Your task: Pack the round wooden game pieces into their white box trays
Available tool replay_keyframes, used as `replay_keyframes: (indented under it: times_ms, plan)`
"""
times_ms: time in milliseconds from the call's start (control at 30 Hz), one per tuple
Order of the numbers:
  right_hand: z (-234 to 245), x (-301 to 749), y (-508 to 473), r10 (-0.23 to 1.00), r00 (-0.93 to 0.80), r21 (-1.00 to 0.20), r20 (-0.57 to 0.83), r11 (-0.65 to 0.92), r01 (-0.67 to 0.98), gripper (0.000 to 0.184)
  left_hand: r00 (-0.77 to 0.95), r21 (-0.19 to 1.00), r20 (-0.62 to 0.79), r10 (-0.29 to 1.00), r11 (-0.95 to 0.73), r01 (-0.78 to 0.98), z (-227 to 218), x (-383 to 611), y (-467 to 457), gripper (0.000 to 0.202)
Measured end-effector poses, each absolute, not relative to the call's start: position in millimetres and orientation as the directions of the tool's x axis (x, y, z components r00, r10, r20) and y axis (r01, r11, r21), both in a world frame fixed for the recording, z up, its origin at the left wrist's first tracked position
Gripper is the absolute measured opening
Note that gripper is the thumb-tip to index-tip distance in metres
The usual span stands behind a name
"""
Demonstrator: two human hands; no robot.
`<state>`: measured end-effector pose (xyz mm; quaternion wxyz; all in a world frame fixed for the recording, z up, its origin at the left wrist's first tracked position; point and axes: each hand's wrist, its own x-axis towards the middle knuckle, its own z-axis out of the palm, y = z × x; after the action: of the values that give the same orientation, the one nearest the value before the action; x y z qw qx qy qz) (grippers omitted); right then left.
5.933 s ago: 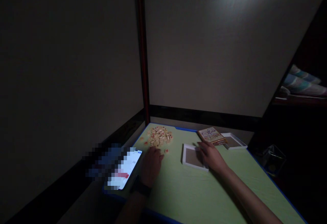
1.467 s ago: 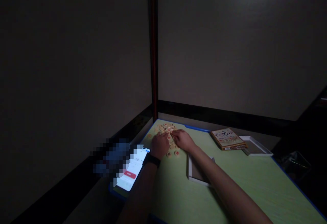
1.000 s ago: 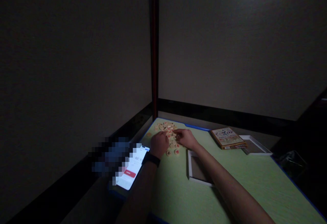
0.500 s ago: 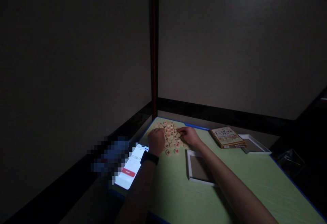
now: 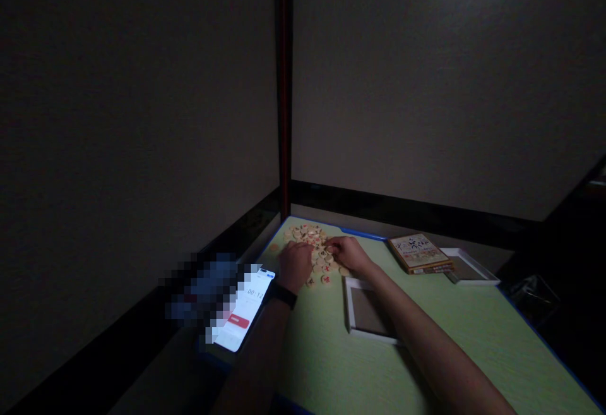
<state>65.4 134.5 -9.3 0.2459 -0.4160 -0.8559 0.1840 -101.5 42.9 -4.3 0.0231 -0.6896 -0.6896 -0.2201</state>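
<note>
A heap of small round wooden game pieces (image 5: 308, 238) with red and black marks lies at the far left corner of the green table (image 5: 426, 339). My left hand (image 5: 294, 265), a dark band on its wrist, rests palm down on the near left side of the heap. My right hand (image 5: 348, 252) lies on the heap's right side, fingers curled over pieces; whether they grip any is hidden. A shallow white box tray (image 5: 367, 314) sits just right of my right forearm.
A lit phone (image 5: 243, 317) showing a timer leans at the table's left edge. A printed box lid (image 5: 416, 252) and a second white tray (image 5: 468, 268) lie at the far right. Walls close in behind and left; the room is dim.
Both hands went from the table front and the tray onto the heap of pieces. In the last second they shift slightly among the pieces, spreading them.
</note>
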Motion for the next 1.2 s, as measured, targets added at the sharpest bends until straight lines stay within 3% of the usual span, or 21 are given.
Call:
replay_keyframes:
  times_ms: [433,600,767,1000,1200]
  plan:
    - [-19,69,143,0.873,-0.437,-0.606,0.216,0.471,0.641,0.023,-0.059,0.316,0.323,0.945,-0.049,0.947,-2,-101,42,0.030]
    - [-16,71,140,0.873,-0.445,-0.583,0.198,0.470,0.663,0.019,-0.123,0.345,0.283,0.951,0.019,0.938,-4,-102,44,0.032]
    - [-12,72,137,0.893,-0.379,-0.556,0.243,0.448,0.700,0.029,-0.139,0.368,0.269,0.953,0.032,0.929,-5,-100,43,0.030]
    - [-1,63,134,0.890,-0.367,-0.489,0.271,0.456,0.744,0.025,-0.094,0.411,0.238,0.967,-0.012,0.912,-5,-97,45,0.033]
    - [5,62,133,0.874,-0.418,-0.430,0.250,0.487,0.761,0.031,-0.168,0.338,0.270,0.948,0.070,0.939,0,-100,41,0.036]
